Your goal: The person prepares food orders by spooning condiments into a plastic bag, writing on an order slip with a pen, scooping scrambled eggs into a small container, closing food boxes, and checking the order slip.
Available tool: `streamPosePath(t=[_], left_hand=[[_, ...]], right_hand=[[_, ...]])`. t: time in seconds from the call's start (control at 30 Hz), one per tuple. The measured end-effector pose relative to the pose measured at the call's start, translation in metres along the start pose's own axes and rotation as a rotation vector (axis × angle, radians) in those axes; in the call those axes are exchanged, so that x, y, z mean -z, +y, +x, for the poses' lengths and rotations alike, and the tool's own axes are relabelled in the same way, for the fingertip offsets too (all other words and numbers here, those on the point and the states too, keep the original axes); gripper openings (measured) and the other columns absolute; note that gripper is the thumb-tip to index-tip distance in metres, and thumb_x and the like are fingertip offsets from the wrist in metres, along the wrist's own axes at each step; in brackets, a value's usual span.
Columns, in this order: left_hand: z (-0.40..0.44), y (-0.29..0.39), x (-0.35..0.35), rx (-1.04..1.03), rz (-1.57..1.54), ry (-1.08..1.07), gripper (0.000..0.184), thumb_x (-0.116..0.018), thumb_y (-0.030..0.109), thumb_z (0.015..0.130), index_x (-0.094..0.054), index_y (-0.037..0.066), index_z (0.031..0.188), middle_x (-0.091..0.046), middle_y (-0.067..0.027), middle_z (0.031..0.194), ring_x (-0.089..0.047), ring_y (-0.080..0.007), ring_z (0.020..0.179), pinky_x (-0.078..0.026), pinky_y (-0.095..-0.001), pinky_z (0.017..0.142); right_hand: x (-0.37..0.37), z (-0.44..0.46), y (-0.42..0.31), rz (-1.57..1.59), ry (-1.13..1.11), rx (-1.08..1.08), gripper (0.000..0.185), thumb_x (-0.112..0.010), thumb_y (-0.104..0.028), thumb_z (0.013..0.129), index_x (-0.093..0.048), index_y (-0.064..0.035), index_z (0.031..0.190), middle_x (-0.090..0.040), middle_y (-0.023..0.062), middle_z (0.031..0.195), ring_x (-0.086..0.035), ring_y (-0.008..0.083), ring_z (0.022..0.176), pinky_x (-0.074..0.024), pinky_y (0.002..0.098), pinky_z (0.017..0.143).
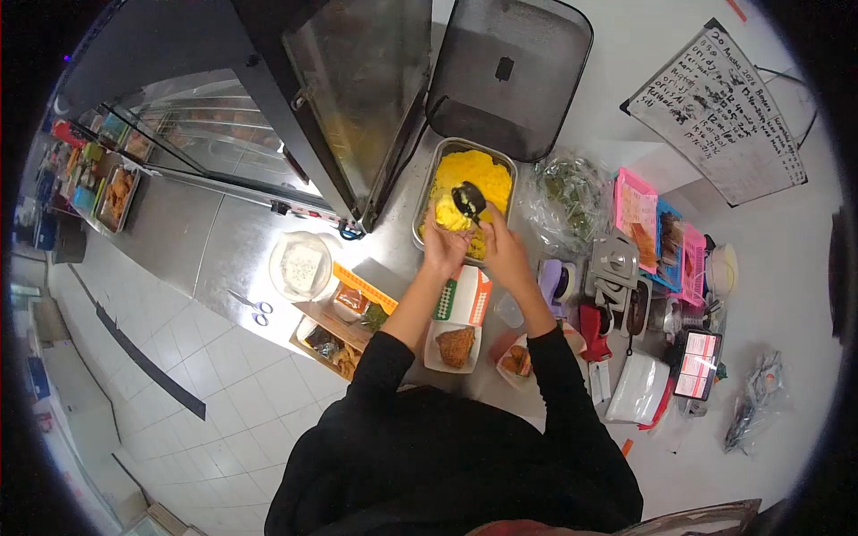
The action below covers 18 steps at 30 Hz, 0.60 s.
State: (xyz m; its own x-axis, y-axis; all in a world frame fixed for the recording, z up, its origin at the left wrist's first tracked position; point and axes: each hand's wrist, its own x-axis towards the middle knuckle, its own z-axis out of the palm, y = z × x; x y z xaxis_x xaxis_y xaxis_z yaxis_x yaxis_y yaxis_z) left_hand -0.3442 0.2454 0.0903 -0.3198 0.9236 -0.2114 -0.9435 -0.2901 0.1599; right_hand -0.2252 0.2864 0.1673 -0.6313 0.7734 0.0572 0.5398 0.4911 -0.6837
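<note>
Looking down from the head camera, I see bright yellow, crumbly rice (487, 171) spread unevenly in a deep metal tray (433, 179), with a compact yellow mound (452, 213) of it raised over the near part. My left hand (445, 247) is curled around that mound from below; I cannot tell whether a thin cup lies between palm and food. My right hand (505, 248) grips a round black scoop (468, 198), its bowl right beside the mound and specked with yellow. The tray's far edge sits against a dark translucent cover (509, 71), which fills the space beyond. To the left stands the glass-sided cabinet (357, 116), a strip of bare metal counter lying between its base and the tray; to the right, a clear bag of greens (567, 201) crowds the rim closely. Nearer my body, an open carton (453, 353) sits between the forearms, leaving little room there, while bare counter spreads farther left, towards the scissors (262, 313). Counting, I get one tray, one scoop, one bag of greens, one pair of scissors, one carton holding a single browned piece (456, 347), two pink baskets (636, 210) and one blue basket (668, 250).
</note>
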Motion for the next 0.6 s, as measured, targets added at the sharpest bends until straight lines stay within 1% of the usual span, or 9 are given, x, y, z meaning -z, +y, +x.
streamPosePath(t=[0.1, 0.17, 0.2, 0.27, 0.3, 0.4, 0.43, 0.5, 0.6], left_hand=[[-0.003, 0.004, 0.000, -0.010, 0.008, 0.058, 0.041, -0.037, 0.045, 0.096, -0.052, 0.015, 0.120, -0.059, -0.0032, 0.114, -0.057, -0.0162, 0.098, -0.047, -0.0295, 0.079], [-0.001, 0.006, 0.013, -0.008, -0.002, -0.008, 0.040, -0.038, 0.044, 0.096, -0.053, 0.014, 0.118, -0.060, -0.0039, 0.113, -0.058, -0.0161, 0.095, -0.048, -0.0295, 0.076], [-0.002, 0.009, 0.013, -0.043, -0.006, 0.051, 0.041, -0.038, 0.045, 0.096, -0.053, 0.014, 0.117, -0.060, -0.0040, 0.112, -0.058, -0.0160, 0.094, -0.048, -0.0299, 0.075], [-0.004, 0.014, 0.015, -0.116, -0.018, 0.167, 0.042, -0.037, 0.045, 0.096, -0.054, 0.012, 0.115, -0.061, -0.0042, 0.110, -0.059, -0.0159, 0.092, -0.049, -0.0307, 0.072], [-0.006, 0.018, 0.025, -0.161, -0.049, 0.121, 0.042, -0.038, 0.045, 0.096, -0.054, 0.010, 0.113, -0.061, -0.0054, 0.108, -0.059, -0.0182, 0.091, -0.050, -0.0330, 0.072], [-0.016, 0.032, 0.042, -0.187, -0.042, 0.253, 0.043, -0.039, 0.045, 0.096, -0.053, 0.009, 0.114, -0.061, -0.0075, 0.109, -0.059, -0.0215, 0.096, -0.050, -0.0352, 0.078], [-0.027, 0.037, 0.034, -0.166, -0.047, 0.284, 0.043, -0.039, 0.045, 0.096, -0.053, 0.008, 0.116, -0.060, -0.0081, 0.111, -0.058, -0.0226, 0.098, -0.050, -0.0359, 0.081], [-0.049, 0.045, 0.021, -0.146, -0.054, 0.258, 0.045, -0.041, 0.042, 0.096, -0.048, 0.007, 0.122, -0.054, -0.0126, 0.120, -0.054, -0.0259, 0.107, -0.048, -0.0381, 0.086], [-0.073, 0.043, 0.007, -0.053, -0.060, 0.186, 0.049, -0.045, 0.041, 0.094, -0.044, 0.005, 0.127, -0.049, -0.0145, 0.128, -0.051, -0.0315, 0.115, -0.046, -0.0412, 0.096]], right_hand=[[-0.002, 0.001, -0.005, 0.055, 0.011, -0.039, 0.042, -0.047, -0.025, 0.096, -0.041, -0.0041, 0.132, -0.063, 0.0218, 0.080, -0.062, 0.0395, 0.073, -0.0469, 0.0410, 0.067], [-0.029, 0.005, 0.019, 0.196, 0.130, 0.071, 0.041, -0.047, -0.027, 0.097, -0.042, -0.0036, 0.130, -0.062, 0.0204, 0.083, -0.061, 0.0365, 0.073, -0.0463, 0.0397, 0.066], [-0.038, 0.011, 0.027, 0.265, 0.194, 0.127, 0.041, -0.047, -0.028, 0.097, -0.043, -0.0033, 0.129, -0.062, 0.0197, 0.084, -0.060, 0.0350, 0.073, -0.0460, 0.0391, 0.066], [-0.029, 0.024, 0.028, 0.408, 0.080, -0.174, 0.042, -0.047, -0.031, 0.097, -0.045, -0.0033, 0.128, -0.061, 0.0194, 0.090, -0.058, 0.0328, 0.077, -0.0457, 0.0365, 0.070], [-0.024, 0.029, 0.032, 0.479, 0.021, -0.331, 0.042, -0.047, -0.032, 0.096, -0.046, -0.0034, 0.127, -0.060, 0.0192, 0.094, -0.057, 0.0318, 0.079, -0.0456, 0.0352, 0.072], [-0.026, 0.037, 0.089, 0.058, 0.162, -0.062, 0.041, -0.047, -0.031, 0.096, -0.048, -0.0021, 0.126, -0.057, 0.0237, 0.109, -0.056, 0.0347, 0.097, -0.0439, 0.0377, 0.084], [-0.002, 0.016, 0.079, -0.026, 0.241, -0.043, 0.049, -0.053, -0.032, 0.092, -0.045, -0.0013, 0.128, -0.052, 0.0297, 0.117, -0.051, 0.0386, 0.111, -0.0394, 0.0412, 0.096], [-0.014, -0.029, 0.149, -0.287, -0.109, -0.219, 0.057, -0.059, -0.034, 0.087, -0.042, -0.0003, 0.131, -0.048, 0.0317, 0.122, -0.045, 0.0411, 0.118, -0.0358, 0.0429, 0.101], [-0.037, -0.108, 0.139, -0.718, -0.357, -0.414, 0.069, -0.068, -0.030, 0.079, -0.038, -0.0002, 0.134, -0.046, 0.0322, 0.124, -0.040, 0.0443, 0.123, -0.0319, 0.0414, 0.106]])
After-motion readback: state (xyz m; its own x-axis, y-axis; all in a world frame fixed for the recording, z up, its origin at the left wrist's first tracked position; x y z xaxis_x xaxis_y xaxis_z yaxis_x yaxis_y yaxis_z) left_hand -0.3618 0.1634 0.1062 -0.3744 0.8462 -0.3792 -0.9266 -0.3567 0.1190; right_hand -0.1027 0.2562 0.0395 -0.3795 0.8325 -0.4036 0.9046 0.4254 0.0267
